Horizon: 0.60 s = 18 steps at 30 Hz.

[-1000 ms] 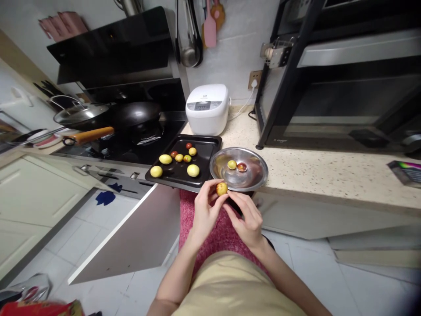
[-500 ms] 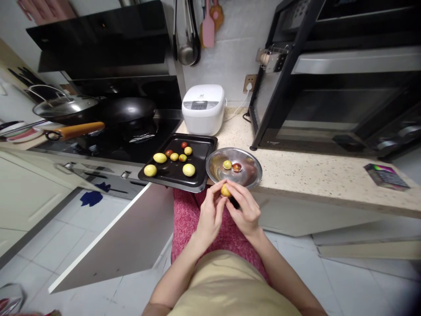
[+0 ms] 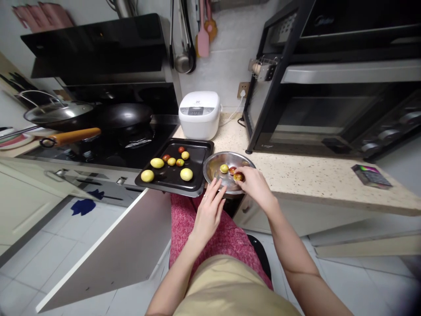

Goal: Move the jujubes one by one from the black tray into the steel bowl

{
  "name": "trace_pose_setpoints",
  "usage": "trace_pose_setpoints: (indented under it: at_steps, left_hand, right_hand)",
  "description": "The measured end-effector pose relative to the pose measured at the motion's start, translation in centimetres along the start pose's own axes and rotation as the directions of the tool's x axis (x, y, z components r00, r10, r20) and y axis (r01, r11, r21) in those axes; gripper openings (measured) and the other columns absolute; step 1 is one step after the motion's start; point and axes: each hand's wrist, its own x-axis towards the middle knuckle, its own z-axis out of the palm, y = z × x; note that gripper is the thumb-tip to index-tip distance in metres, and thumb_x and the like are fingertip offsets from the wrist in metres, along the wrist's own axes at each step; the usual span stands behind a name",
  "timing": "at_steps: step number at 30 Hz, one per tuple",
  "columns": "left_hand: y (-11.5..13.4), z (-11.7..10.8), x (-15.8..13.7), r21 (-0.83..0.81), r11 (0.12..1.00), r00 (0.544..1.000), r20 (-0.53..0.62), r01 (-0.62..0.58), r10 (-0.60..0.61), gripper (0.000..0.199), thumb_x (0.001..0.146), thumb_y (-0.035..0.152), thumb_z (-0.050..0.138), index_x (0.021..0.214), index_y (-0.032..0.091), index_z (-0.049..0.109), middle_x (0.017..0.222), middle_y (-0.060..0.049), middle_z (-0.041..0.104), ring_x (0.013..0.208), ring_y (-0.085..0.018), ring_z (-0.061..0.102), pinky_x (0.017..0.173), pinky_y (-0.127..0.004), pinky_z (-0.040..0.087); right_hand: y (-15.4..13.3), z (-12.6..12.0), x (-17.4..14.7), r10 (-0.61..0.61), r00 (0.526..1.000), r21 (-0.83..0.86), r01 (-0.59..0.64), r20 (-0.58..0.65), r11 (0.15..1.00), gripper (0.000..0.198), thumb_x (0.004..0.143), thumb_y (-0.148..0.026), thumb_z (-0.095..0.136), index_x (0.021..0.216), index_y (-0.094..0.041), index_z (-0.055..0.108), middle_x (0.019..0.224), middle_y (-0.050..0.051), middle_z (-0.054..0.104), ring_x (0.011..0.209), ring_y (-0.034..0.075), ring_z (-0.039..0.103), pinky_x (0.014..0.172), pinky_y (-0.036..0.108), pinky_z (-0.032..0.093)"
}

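Over the right part of a steel bowl [image 3: 213,160], my right hand [image 3: 251,184] has its fingers closed on a small brown-and-yellow fruit [image 3: 238,177] that looks like a fresh jujube. Beside it in the bowl lie a yellow-green fruit [image 3: 224,168] and a red-brown one [image 3: 232,170], partly behind my fingers. My left hand [image 3: 210,208] is open at the bowl's near rim, fingers stretched out and holding nothing. To the left, a black baking tray [image 3: 171,179] carries several yellow, green and red fruits, the larger yellow ones [image 3: 186,174] nearest me.
Behind the tray stands a white rice cooker [image 3: 199,116]. A wok [image 3: 126,115] and a lidded pan [image 3: 59,113] sit on the stove, a wooden handle [image 3: 70,137] pointing toward me. An oven [image 3: 315,118] is at right. Below the tray, a cabinet door [image 3: 108,245] hangs open.
My hands have parted. My right hand has carried the fruit from in front of the bowl into it, while my left hand has opened near the rim. The view has shifted slightly.
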Motion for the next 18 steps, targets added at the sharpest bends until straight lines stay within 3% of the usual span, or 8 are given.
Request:
trace_pose_setpoints:
  at_steps: [2,6,12,18]
  left_hand:
    - [-0.14,-0.1,0.0,0.015,1.0,1.0,0.005,-0.011,0.011,0.056,0.107,0.015,0.044,0.16,0.031,0.038,0.165,-0.01,0.044,0.159,-0.026,0.031,0.128,-0.06,0.033]
    - [-0.44,-0.32,0.05,0.031,0.999,1.0,0.015,-0.014,0.013,0.057,0.107,0.014,0.043,0.161,0.032,0.036,0.166,-0.011,0.042,0.16,-0.027,0.03,0.128,-0.062,0.032]
    - [-0.37,-0.37,-0.02,0.015,1.0,0.999,0.028,0.019,-0.02,0.056,0.108,0.016,0.043,0.161,0.032,0.037,0.169,-0.011,0.037,0.161,-0.027,0.027,0.128,-0.061,0.031]
    - [-0.19,-0.5,0.01,0.001,0.999,0.999,0.038,0.036,-0.036,0.055,0.108,0.018,0.043,0.161,0.032,0.038,0.17,-0.011,0.035,0.161,-0.028,0.026,0.128,-0.06,0.032]
  right_hand:
    - [-0.39,-0.09,0.62,0.038,0.997,-0.047,-0.035,0.063,0.998,0.029,0.083,-0.006,0.07,0.107,-0.02,0.077,0.106,0.01,0.079,0.103,0.027,0.073,0.089,0.034,0.053]
    - [-0.87,0.3,1.23,0.084,0.994,-0.067,-0.079,0.075,0.995,0.029,0.082,-0.003,0.068,0.101,-0.02,0.079,0.102,0.01,0.08,0.098,0.026,0.074,0.086,0.033,0.051]
    - [-0.83,0.33,1.27,0.11,0.993,-0.069,-0.107,0.042,0.992,0.029,0.089,-0.011,0.067,0.114,-0.023,0.077,0.116,0.009,0.078,0.106,0.026,0.072,0.086,0.032,0.052]
    - [-0.69,0.37,0.78,0.109,0.994,-0.044,-0.11,-0.022,0.993,0.025,0.09,-0.017,0.071,0.113,-0.023,0.077,0.115,0.008,0.076,0.102,0.025,0.072,0.082,0.033,0.053]
